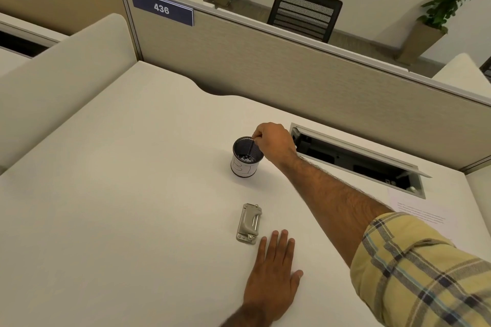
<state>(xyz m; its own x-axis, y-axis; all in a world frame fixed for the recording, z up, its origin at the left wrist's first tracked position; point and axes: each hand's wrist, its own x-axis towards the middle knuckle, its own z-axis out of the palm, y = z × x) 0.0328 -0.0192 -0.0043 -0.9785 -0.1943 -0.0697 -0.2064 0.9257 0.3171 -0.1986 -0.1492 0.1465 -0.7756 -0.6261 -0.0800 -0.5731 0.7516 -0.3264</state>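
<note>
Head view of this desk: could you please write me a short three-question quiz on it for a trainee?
1. True or false: the left hand lies flat on the desk, beside the metal latch.
2. What does the right hand pinch? A) a thin dark stick reaching into the mesh cup; B) a sheet of paper; C) a chair.
3. Fill in: the blue sign on the partition reads ___.
Key: 1 true; 2 A; 3 436.
</note>
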